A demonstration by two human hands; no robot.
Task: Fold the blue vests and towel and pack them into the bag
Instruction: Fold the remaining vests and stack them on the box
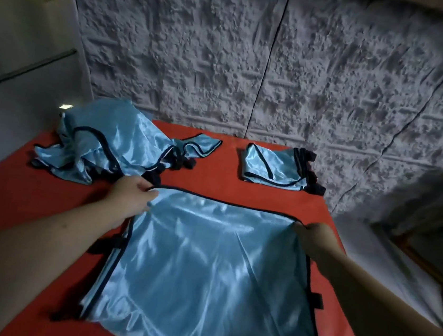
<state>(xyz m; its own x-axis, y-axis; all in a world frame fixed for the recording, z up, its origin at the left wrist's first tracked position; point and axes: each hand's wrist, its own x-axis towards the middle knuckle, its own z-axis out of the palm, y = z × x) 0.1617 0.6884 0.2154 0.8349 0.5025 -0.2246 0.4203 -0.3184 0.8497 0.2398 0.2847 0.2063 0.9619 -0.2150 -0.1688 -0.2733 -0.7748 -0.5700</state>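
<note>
A shiny light-blue vest with dark trim lies spread flat on the red table in front of me. My left hand pinches its far left corner. My right hand grips its far right corner. A crumpled heap of blue vests sits at the far left of the table. One folded blue vest lies at the far right. No bag and no towel is in view.
A grey textured wall rises right behind the table. A dark cable runs down it. The table's right edge drops off near a wooden frame on the floor.
</note>
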